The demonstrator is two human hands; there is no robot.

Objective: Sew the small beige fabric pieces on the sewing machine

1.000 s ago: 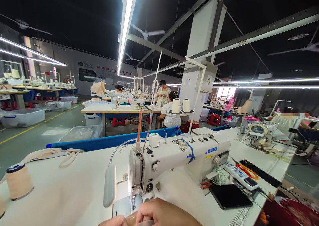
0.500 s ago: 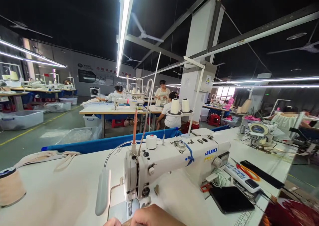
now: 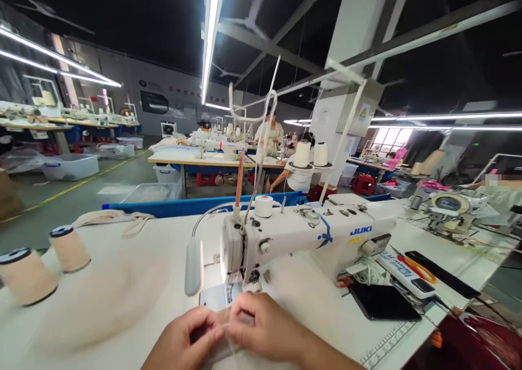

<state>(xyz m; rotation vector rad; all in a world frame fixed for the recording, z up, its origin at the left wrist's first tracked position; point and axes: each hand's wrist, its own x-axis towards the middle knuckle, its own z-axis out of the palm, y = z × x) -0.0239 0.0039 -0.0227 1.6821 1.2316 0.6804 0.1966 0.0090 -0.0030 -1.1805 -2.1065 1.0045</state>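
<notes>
Just in front of the sewing machine (image 3: 281, 245), both hands meet over the table near its needle plate (image 3: 216, 296). My left hand (image 3: 190, 332) is closed, thumb and fingers pinching one end of a small beige fabric piece (image 3: 224, 317). On the other side my right hand (image 3: 265, 326) is closed too, its fingertips pinching the same piece close to the presser foot (image 3: 233, 294). Much of the piece is hidden by the fingers, and its shape is hard to make out.
Two beige thread cones (image 3: 28, 277) stand on the left of the table. Beige fabric strips (image 3: 110, 217) lie at its back edge. To the right are a black phone-like slab (image 3: 383, 301), a power strip (image 3: 408, 275) and orange-handled scissors (image 3: 420, 268). Co-workers sit and stand farther back.
The view has tilted downward and shifted left, so more of both hands and a second thread cone now show. Both hands stay together in front of the needle area, holding the fabric.
</notes>
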